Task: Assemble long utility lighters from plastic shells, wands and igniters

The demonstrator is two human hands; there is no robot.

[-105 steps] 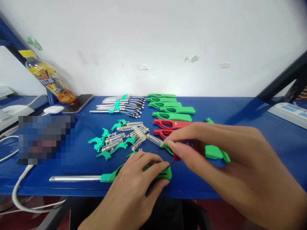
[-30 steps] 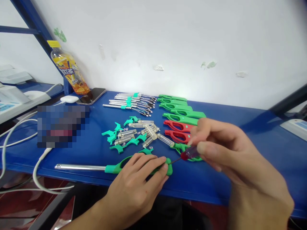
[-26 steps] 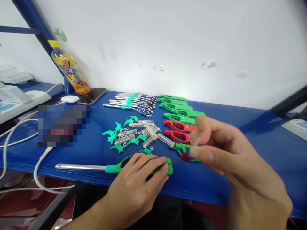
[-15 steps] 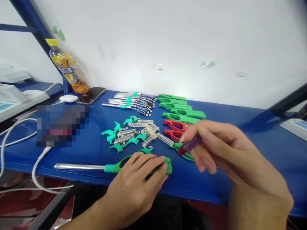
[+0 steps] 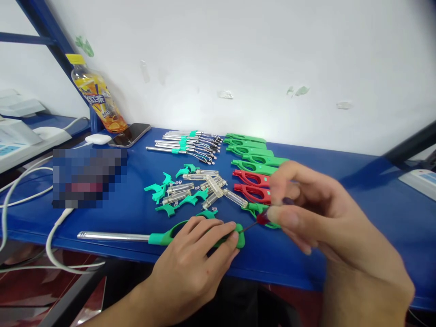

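A green lighter [image 5: 163, 238] with a long silver barrel lies along the table's front edge, barrel to the left. My left hand [image 5: 197, 256] is wrapped over its handle and presses it down. In my right hand [image 5: 306, 213] a small screwdriver [image 5: 263, 218] with a red and purple grip is pinched between thumb and fingers. Its thin shaft slants down to the handle's right end, beside my left fingertips. Behind the hands are clear fluid tubes [image 5: 235, 198] and teal triggers [image 5: 167, 210]. A green handle piece [image 5: 254, 209] lies partly behind the screwdriver.
Silver barrels with wires [image 5: 170, 144] lie at the back, with green handle shells [image 5: 252, 144] and red shells [image 5: 254, 193] to their right. On the left are a bottle [image 5: 98, 97], a phone [image 5: 131, 135], a white case [image 5: 98, 139] and white cables [image 5: 51, 240].
My right fingers have shifted round the screwdriver's grip, and its handle sits slightly lower and further right. My left hand and the lighter stay in place.
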